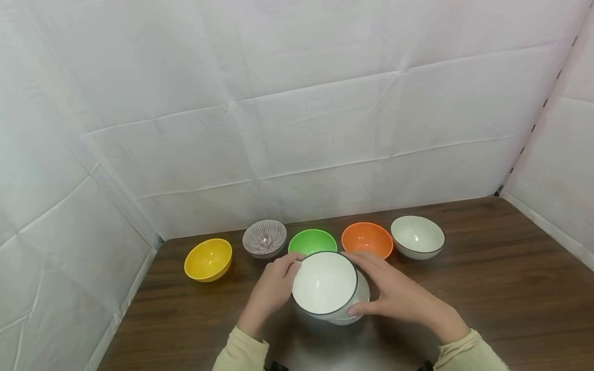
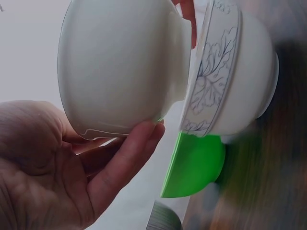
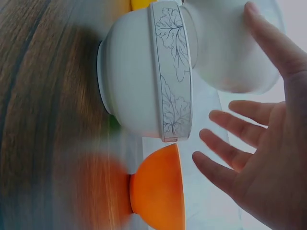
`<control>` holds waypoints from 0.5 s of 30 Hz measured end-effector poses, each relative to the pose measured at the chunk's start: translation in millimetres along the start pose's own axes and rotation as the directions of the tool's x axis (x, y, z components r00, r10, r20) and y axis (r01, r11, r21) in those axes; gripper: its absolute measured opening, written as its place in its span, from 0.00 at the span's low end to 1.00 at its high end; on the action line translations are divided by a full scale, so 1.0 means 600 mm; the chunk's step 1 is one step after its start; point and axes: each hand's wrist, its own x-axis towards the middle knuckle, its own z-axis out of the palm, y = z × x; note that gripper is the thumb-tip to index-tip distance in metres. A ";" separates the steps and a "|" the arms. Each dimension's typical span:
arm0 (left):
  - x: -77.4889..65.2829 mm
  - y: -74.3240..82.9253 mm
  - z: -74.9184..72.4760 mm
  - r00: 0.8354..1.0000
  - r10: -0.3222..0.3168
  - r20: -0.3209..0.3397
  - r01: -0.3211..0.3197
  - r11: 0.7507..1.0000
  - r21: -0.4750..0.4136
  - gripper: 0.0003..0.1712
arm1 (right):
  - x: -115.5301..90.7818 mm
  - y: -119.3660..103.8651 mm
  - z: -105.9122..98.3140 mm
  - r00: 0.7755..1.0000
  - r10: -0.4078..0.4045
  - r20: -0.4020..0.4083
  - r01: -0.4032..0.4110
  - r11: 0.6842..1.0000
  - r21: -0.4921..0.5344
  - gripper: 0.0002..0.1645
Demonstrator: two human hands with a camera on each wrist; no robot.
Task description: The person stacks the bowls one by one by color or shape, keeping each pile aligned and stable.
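Note:
A plain white bowl with a dark rim (image 1: 324,283) is held over a white bowl with a leaf-patterned band (image 3: 139,76), which stands upright on the table. My left hand (image 1: 274,286) grips the upper bowl at its left side, fingers curled under its wall in the left wrist view. Its foot is right at the lower bowl's rim. On the other side my right hand (image 1: 401,296) has its fingers spread and straight. The right thumb overlaps the upper bowl's wall in the right wrist view, while the other fingers stand apart from it.
Along the back of the dark wooden table (image 1: 492,278) stand a yellow bowl (image 1: 209,260), a striped bowl (image 1: 264,238), a green bowl (image 1: 313,242), an orange bowl (image 1: 367,240) and a white dark-rimmed bowl (image 1: 417,237). White sheeting (image 1: 315,129) walls the table behind and at both sides.

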 end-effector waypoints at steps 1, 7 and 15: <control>0.000 0.000 0.001 1.000 0.002 -0.002 -0.002 1.000 0.001 0.15 | 0.000 -0.001 0.000 1.000 -0.007 -0.002 0.007 1.000 0.010 0.57; 0.001 0.001 0.007 1.000 -0.008 0.011 0.009 1.000 -0.016 0.15 | 0.001 -0.002 -0.002 1.000 -0.003 0.000 0.003 0.997 0.081 0.59; 0.001 0.007 0.001 0.996 -0.050 0.069 0.055 0.996 -0.071 0.18 | 0.000 0.011 -0.004 1.000 -0.006 0.005 0.006 0.995 0.102 0.60</control>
